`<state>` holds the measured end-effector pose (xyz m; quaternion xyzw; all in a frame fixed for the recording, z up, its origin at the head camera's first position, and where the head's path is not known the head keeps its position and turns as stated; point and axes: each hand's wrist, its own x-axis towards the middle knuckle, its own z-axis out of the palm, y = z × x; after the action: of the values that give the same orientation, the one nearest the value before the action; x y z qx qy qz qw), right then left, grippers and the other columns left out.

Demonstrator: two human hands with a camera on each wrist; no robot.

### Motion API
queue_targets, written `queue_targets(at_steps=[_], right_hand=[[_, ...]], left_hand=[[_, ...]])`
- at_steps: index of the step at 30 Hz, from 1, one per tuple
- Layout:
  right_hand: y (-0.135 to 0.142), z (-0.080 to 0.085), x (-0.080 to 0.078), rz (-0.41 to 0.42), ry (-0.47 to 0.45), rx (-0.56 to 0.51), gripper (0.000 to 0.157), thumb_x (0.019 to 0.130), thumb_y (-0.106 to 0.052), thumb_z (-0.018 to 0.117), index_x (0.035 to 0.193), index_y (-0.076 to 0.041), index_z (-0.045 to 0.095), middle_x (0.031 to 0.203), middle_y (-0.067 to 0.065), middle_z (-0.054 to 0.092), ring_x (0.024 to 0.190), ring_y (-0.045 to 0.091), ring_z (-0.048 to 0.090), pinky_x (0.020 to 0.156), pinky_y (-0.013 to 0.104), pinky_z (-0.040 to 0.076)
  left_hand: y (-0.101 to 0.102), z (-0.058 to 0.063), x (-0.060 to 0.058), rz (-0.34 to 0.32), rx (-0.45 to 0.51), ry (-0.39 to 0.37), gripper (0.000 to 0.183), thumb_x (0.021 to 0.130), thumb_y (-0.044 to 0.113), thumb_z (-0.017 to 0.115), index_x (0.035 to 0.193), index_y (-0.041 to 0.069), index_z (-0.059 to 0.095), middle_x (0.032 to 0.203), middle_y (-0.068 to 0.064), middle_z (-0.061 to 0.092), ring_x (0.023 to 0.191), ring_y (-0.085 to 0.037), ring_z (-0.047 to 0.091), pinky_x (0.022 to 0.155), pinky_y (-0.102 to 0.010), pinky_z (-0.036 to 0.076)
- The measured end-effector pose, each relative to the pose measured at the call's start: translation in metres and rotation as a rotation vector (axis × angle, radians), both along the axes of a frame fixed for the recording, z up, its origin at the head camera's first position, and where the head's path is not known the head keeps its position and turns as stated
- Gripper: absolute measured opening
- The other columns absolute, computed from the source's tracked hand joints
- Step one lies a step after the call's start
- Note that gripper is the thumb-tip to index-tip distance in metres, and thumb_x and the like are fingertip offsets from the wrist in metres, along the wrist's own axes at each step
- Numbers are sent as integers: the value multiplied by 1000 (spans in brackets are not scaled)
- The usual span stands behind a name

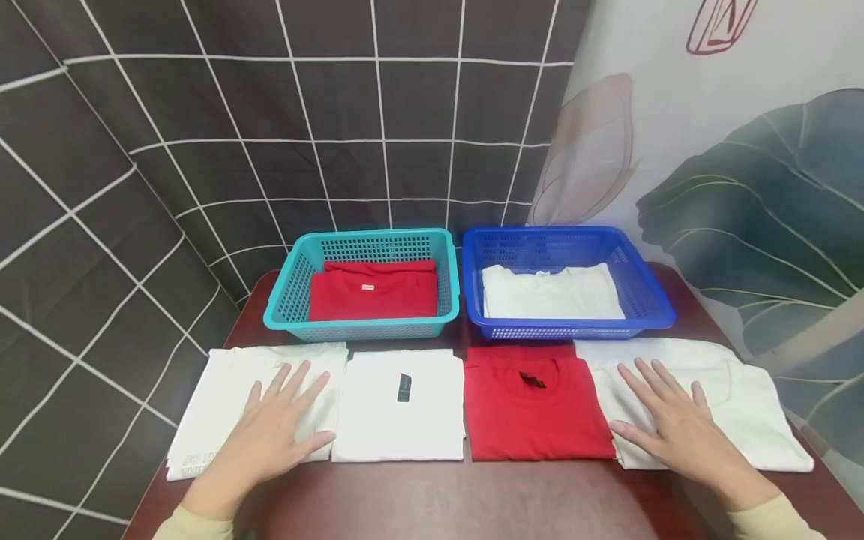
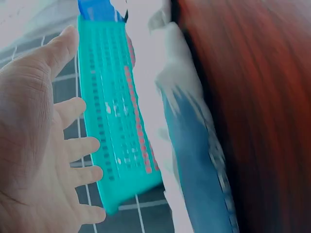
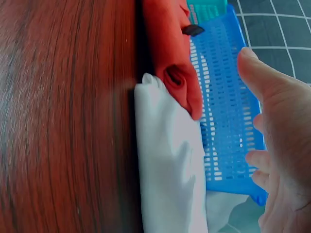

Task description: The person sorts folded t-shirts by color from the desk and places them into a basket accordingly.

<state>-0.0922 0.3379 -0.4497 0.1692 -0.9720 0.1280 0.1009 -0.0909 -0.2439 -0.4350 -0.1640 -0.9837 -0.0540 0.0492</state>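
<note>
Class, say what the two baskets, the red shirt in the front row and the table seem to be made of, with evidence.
Teal basket and blue basket: probably moulded plastic, slightly glossy, with regular perforations.
Red shirt: matte fabric, perhaps cotton knit; its folds are soft and rounded.
Table: wood or wood-effect laminate, smooth with a sheen; dark streaky grain shows.

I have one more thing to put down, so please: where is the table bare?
Bare: the near table strip, bordered by the middle white shirt and middle red shirt; also a small corner left of the teal basket. Crowded: the clothes row, nearly edge to edge, and the narrow gap between the teal basket and the blue basket.
</note>
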Motion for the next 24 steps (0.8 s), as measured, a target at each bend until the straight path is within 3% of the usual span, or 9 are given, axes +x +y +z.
queue_targets(at_steps=[14,20,24], right_hand=[[-32,-3,-19,31,-71,-43,89,78,-56,71,149,-16,36,145,25,38,133,46,30,100,76,11],[-75,-3,-35,135,-60,-32,87,80,-62,66,147,-12,41,146,20,40,135,44,31,100,74,20],[-116,-3,-48,208,-81,-10,88,81,-69,58,149,-16,38,149,15,39,137,39,31,105,69,20]], left_hand=[[84,-4,-27,-161,-8,-37,85,80,71,56,150,27,35,152,-12,34,141,-38,24,104,-68,23],[99,-9,-35,-136,-37,-89,83,81,70,54,149,27,36,152,-12,34,141,-38,24,107,-66,21],[103,-12,-41,-121,-25,-115,82,82,69,54,150,26,36,153,-14,33,141,-39,23,107,-66,20]])
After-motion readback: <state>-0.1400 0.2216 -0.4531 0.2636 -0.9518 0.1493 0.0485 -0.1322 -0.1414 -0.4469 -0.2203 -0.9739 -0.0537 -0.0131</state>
